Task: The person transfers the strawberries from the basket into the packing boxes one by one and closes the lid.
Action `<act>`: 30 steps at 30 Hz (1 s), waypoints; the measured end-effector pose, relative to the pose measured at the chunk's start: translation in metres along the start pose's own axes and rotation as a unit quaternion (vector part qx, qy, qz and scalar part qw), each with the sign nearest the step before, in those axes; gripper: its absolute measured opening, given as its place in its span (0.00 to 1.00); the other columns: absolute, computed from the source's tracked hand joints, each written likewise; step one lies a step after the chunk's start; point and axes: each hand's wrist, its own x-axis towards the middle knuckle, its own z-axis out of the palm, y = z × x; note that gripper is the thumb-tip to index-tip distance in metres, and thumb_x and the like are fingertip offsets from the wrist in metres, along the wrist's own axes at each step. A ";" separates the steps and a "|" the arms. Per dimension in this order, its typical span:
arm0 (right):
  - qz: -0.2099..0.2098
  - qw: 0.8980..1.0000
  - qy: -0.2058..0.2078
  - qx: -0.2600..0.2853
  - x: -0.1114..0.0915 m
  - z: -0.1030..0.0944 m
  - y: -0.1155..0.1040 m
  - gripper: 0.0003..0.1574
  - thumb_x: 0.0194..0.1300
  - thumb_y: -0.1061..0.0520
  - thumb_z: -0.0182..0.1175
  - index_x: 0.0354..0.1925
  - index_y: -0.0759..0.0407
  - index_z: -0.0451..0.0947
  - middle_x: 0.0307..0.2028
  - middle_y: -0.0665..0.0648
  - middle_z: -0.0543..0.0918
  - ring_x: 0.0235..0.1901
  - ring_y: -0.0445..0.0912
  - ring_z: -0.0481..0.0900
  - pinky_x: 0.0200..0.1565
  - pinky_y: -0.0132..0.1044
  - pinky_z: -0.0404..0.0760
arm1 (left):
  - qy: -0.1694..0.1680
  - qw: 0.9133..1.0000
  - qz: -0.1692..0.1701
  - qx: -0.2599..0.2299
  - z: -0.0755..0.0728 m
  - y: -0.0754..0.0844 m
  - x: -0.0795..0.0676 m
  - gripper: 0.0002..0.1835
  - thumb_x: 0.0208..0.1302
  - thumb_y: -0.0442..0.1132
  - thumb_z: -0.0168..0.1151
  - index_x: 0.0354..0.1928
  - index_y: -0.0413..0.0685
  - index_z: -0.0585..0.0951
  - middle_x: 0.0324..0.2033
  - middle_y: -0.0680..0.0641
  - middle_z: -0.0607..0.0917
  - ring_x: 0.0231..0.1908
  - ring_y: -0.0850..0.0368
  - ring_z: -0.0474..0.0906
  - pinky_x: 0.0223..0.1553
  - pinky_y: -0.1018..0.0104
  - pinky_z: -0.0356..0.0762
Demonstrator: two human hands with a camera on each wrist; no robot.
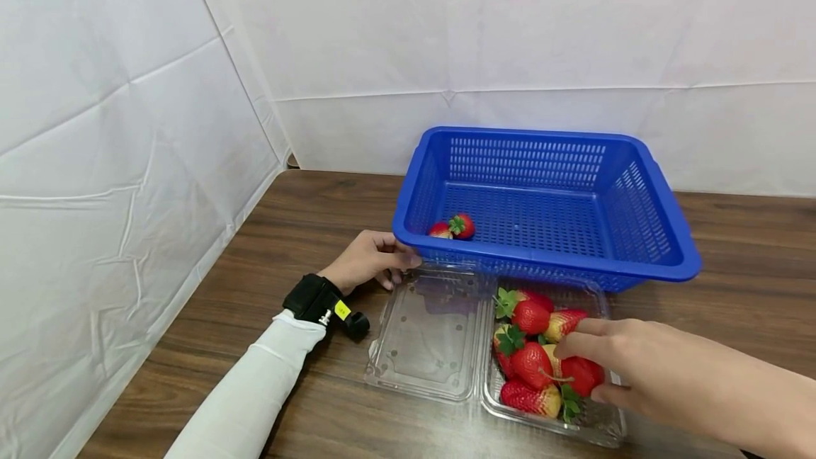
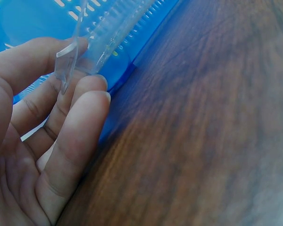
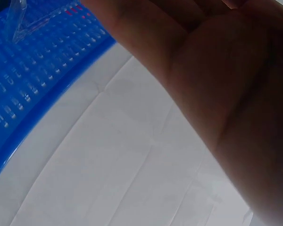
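Observation:
A clear plastic clamshell box lies spread open on the table. Its flat lid (image 1: 428, 346) is on the left, its strawberry-filled tray (image 1: 610, 427) on the right. My left hand (image 1: 376, 261) pinches the lid's far left corner, close by the basket; in the left wrist view, thumb and fingers of the left hand (image 2: 61, 108) are around the clear plastic edge (image 2: 66, 63). Over the tray, my right hand (image 1: 644, 367) has thumb and fingers about a red strawberry (image 1: 583, 376) at the right of the pile. Several other strawberries (image 1: 530, 363) with green leaves lie beside it.
A blue slotted basket (image 1: 542, 257) stands behind the box, its front rim over the box's far edge. Two strawberries (image 1: 463, 226) lie in its near left corner. White sheeting (image 1: 357, 133) hangs behind and to the left of the wooden table (image 1: 319, 211).

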 end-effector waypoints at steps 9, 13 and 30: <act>0.007 1.000 -0.026 0.003 0.003 0.003 -0.006 0.25 0.49 0.54 0.73 0.45 0.38 0.77 0.34 0.36 0.74 0.30 0.33 0.71 0.29 0.36 0.81 | 0.000 1.000 -0.001 0.000 0.000 0.000 0.000 0.12 0.58 0.41 0.69 0.41 0.42 0.85 0.27 0.45 0.84 0.24 0.53 0.79 0.21 0.68 0.83; 0.006 0.999 -0.036 0.006 0.004 0.004 -0.007 0.25 0.48 0.53 0.74 0.46 0.40 0.77 0.34 0.36 0.75 0.30 0.34 0.71 0.29 0.35 0.81 | -0.002 1.000 0.002 0.000 0.000 0.001 0.000 0.12 0.58 0.41 0.69 0.41 0.42 0.85 0.27 0.45 0.84 0.23 0.53 0.79 0.20 0.68 0.83; -0.028 1.000 -0.011 -0.010 0.007 0.005 -0.009 0.24 0.45 0.54 0.75 0.41 0.38 0.77 0.33 0.36 0.73 0.28 0.33 0.70 0.28 0.35 0.79 | 0.000 1.000 -0.002 0.000 0.000 0.001 -0.001 0.12 0.58 0.42 0.69 0.41 0.42 0.85 0.28 0.45 0.84 0.24 0.53 0.79 0.21 0.68 0.83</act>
